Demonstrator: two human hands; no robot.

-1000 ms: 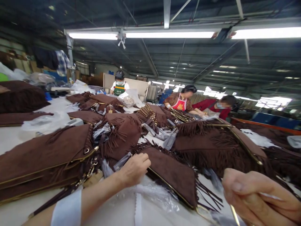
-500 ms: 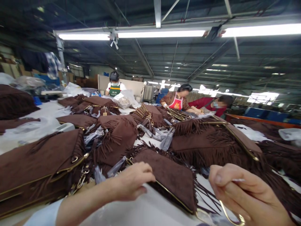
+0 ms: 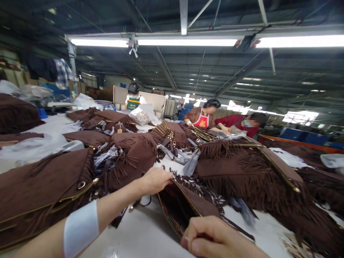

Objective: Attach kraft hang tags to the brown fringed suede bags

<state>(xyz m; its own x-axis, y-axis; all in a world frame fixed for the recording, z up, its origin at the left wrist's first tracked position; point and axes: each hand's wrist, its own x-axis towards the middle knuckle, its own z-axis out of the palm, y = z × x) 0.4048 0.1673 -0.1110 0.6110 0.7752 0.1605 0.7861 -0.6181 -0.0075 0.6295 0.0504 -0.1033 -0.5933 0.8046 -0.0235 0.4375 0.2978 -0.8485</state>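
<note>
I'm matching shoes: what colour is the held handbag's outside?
The held handbag is dark brown, clearest in the head view.

L forearm [image 3: 118,203]: bare, slim, tapering toward the wrist, w/ one wide band [image 3: 81,227] wrapped round it approx. midway betw. wrist & frame edge. Band = v. pale blue, near white, plain & smooth-looking; edges straight & clean, fit fairly close, bare arm showing on both sides of it. Material unclear, cloth or paper, can't tell. L hand [image 3: 156,179] bare, back of it smooth, some fingertips hidden. R hand [image 3: 215,234] bare too, looks bigger b/c nearer the cam, knuckles rounded, slightly blurred; R arm beyond it mostly cut off by bottom edge.
</note>
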